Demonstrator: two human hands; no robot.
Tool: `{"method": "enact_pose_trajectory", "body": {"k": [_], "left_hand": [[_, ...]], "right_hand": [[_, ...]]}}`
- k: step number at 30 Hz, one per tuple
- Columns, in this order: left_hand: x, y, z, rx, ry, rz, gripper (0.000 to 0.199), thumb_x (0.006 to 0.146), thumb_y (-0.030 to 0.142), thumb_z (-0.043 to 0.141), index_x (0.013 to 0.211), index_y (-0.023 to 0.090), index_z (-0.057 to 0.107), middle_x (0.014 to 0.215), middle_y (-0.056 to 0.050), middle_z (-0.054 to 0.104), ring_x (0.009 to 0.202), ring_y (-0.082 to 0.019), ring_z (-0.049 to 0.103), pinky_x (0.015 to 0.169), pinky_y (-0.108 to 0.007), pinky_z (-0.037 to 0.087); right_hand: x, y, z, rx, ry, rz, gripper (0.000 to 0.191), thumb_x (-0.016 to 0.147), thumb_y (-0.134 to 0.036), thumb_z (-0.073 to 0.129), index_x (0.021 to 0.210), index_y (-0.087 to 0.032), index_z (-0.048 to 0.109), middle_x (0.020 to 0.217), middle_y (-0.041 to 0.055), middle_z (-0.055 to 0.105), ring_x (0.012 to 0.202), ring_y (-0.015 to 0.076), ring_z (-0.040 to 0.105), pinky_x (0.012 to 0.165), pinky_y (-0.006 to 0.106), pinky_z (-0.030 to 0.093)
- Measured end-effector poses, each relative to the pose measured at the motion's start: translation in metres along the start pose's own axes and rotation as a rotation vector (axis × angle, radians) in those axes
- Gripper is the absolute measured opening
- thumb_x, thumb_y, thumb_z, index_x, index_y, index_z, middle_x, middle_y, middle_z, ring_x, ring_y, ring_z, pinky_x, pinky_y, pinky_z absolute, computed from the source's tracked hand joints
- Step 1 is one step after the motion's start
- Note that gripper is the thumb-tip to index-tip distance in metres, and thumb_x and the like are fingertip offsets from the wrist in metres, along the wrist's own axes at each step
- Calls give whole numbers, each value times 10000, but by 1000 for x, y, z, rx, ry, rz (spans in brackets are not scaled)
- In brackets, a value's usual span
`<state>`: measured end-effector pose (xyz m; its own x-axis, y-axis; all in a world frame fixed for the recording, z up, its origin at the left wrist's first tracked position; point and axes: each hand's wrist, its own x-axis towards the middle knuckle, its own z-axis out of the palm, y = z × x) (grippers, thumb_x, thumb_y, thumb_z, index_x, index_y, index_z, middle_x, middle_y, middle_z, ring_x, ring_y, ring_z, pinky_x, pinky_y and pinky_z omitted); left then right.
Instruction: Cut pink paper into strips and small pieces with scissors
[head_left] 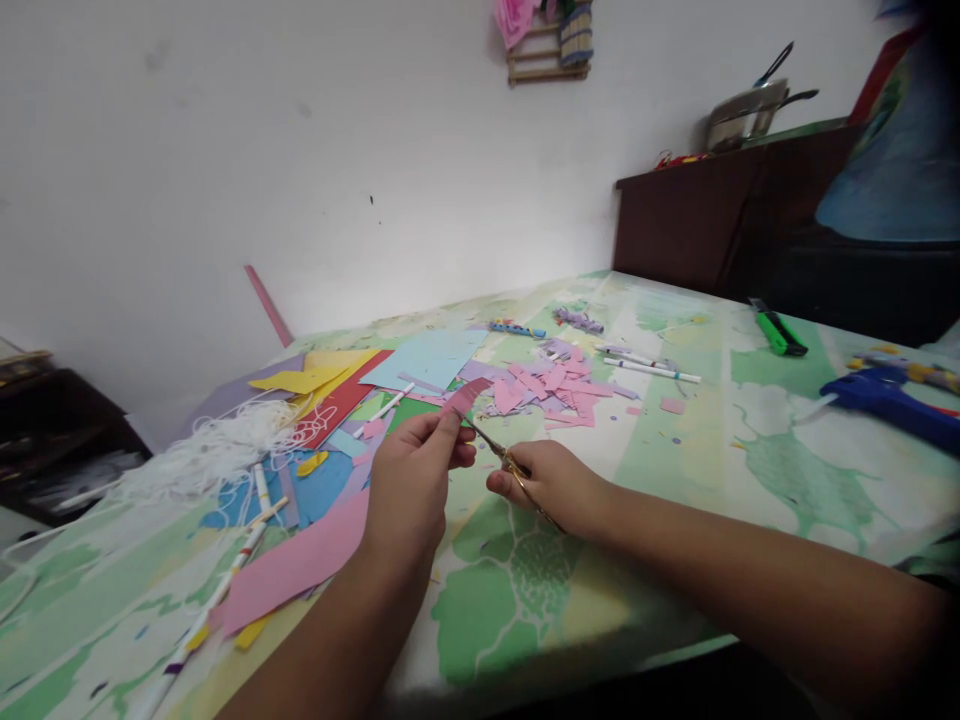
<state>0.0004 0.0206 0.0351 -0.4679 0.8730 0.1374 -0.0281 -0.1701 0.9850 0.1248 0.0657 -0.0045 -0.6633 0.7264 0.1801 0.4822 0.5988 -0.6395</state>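
My left hand (416,470) pinches a small pink paper strip (471,393) with fine slits along one edge, above the middle of the table. My right hand (555,485) is closed round the handles of gold-coloured scissors (517,468), whose blades reach to the strip by my left fingertips. Behind the strip lies a pile of pink and purple paper scraps (555,385). A larger pink sheet (300,565) rests partly beneath my left forearm.
White string (217,450), a light blue sheet (427,358) and a red sheet (345,397) lie left. Rolled white sticks (652,370) are behind the scraps. A green cutter (780,330) and a blue glue gun (892,405) lie right, on the patterned tablecloth (795,480).
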Motion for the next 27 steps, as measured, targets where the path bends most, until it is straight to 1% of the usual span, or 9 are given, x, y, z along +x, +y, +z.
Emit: {"method": "enact_pose_trajectory", "body": {"k": [7,13,20,27], "left_hand": [[-2,1,1,50,16,6,211,591,329,577,626,122,558,563,-2,560,469,-83,501,507,-235,426],[-1,1,0,48,13,-15,215,575,322,591,620,115,557,554,-5,552,455,-79,492,482,-224,422],[2,1,1,-65,-14,-92,208,589,311,583,624,112,536,534,7,539,428,-63,480,448,-200,412],[3,2,0,-127,-51,-145,198,580,290,594,661,119,536,553,11,546,451,-71,510,478,-209,435]], "right_hand": [[1,1,1,-2,-5,22,423,689,-549,343,543,-156,398,507,-32,348,483,71,312,431,197,210],[1,2,0,-18,17,20,429,682,-561,345,531,-160,379,493,-38,345,469,67,314,423,195,204],[2,1,1,-57,32,20,425,663,-557,383,514,-158,381,475,-39,366,459,66,325,415,191,198],[3,2,1,-39,45,42,418,662,-550,392,517,-158,391,469,-39,372,450,64,329,410,191,199]]}}
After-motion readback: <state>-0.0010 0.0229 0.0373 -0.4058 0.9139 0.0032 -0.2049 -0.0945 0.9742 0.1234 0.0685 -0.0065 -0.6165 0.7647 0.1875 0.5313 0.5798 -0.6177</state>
